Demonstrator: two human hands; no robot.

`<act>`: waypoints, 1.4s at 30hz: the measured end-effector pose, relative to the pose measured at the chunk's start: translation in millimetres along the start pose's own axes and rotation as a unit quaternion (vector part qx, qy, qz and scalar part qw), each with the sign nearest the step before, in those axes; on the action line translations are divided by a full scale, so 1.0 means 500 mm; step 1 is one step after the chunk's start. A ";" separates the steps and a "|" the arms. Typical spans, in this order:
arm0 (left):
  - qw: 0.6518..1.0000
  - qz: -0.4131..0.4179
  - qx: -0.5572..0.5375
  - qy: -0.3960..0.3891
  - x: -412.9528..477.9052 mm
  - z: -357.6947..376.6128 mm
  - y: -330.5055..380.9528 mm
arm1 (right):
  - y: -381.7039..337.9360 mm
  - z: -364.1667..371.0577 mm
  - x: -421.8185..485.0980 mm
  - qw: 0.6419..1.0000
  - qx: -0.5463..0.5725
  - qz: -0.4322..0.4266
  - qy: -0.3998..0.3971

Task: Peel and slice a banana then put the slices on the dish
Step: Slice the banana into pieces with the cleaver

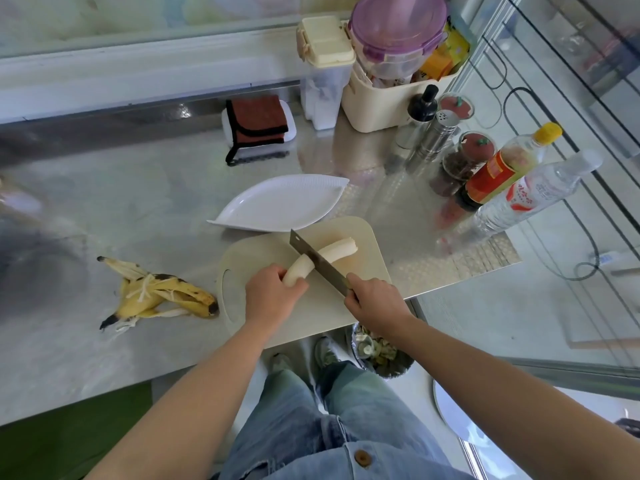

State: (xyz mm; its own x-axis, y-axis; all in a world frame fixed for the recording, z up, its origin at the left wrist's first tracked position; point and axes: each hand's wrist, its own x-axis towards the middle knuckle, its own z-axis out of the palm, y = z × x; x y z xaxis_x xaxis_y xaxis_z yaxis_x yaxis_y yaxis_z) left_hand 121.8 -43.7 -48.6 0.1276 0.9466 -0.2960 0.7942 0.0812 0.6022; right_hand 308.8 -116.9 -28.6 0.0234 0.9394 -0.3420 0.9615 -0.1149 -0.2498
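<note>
A peeled banana (337, 250) lies across a cream cutting board (367, 268) near the table's front edge. My left hand (268, 297) grips its near end. My right hand (375, 303) holds the handle of a knife (313, 259), whose blade crosses the banana's middle. Just behind the board, a white leaf-shaped dish (277, 206) holds nothing. The yellow banana peel (157, 294) lies spread on the table to the left of the board.
Bottles and spice jars (485, 168) crowd the right side of the steel table. A cream bin with containers (388, 84) and a brown cloth on a holder (258, 124) stand at the back. A waste bin (379, 351) sits below the table edge.
</note>
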 end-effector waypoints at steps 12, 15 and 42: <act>0.987 -0.038 0.109 0.108 0.044 -0.047 -0.054 | 0.018 -0.020 -0.002 0.979 0.189 0.006 0.075; 0.977 -0.023 0.184 0.106 0.041 -0.046 -0.041 | 0.022 -0.028 -0.004 0.954 0.279 0.066 0.085; 0.821 0.449 0.351 0.034 0.085 0.077 0.154 | 0.114 -0.070 -0.001 0.859 0.451 0.226 0.089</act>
State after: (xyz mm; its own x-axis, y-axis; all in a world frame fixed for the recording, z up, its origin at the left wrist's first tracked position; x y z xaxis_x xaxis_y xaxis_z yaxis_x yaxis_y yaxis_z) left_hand 211.1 -9.2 -43.4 0.8338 0.5446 0.0902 0.5488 -0.8355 -0.0284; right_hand 373.3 -112.9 -11.0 0.4565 0.7581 -0.4657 0.2412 -0.6093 -0.7554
